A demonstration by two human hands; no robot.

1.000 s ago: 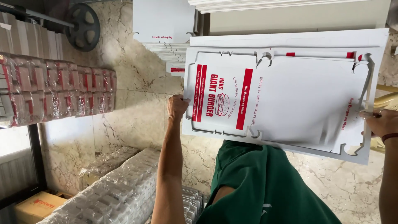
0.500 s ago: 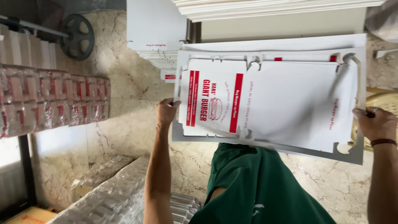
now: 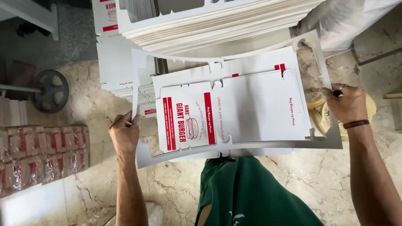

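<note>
The person holds a flat die-cut cardboard sheet (image 3: 255, 113), white with red printed bands, stretched between both hands above a marble floor (image 3: 335, 184). The left hand (image 3: 124, 134) is closed on the sheet's left edge, fingers curled over the thin cut-out border there. The right hand (image 3: 345, 104), with a dark band at the wrist, pinches the border strip at the sheet's right edge. The sheet lies roughly level, spanning the gap between the two hands, with a green garment (image 3: 255, 196) just below its near edge. Beyond the sheet, a tall stack of white cardboard sheets (image 3: 217, 25) rises at the top of the view. To the left, shrink-wrapped bundles of red and white packs (image 3: 37, 155) sit on the floor, near a dark wheel (image 3: 51, 91).
</note>
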